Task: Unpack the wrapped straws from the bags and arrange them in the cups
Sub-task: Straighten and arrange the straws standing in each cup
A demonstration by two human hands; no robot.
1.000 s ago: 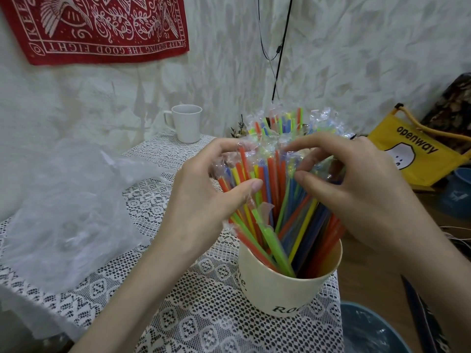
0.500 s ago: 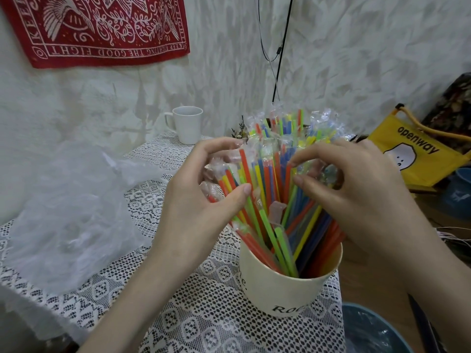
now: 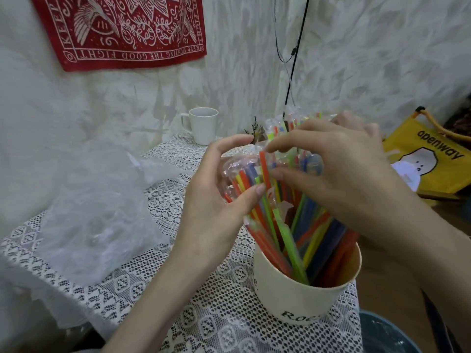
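both hands [image 3: 216, 200] [image 3: 339, 174] grasping straws [image 3: 285, 233] in "roc…" cup [image 3: 300, 299]; "openway" bag [image 3: 433, 159] nearby.

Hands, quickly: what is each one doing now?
Left hand: curled around the wrapped straws.
Right hand: pinching the same straws' tops.

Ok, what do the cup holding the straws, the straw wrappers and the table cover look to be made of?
The cup looks like matte cream paperboard: thin rim, dull printed lettering, though thin plastic can't be ruled out. The straws sit in clear glossy plastic film sleeves, crinkled with bright glints at the tips between the left hand and right hand. The table cover appears to be white lace fabric, with an open patterned weave.
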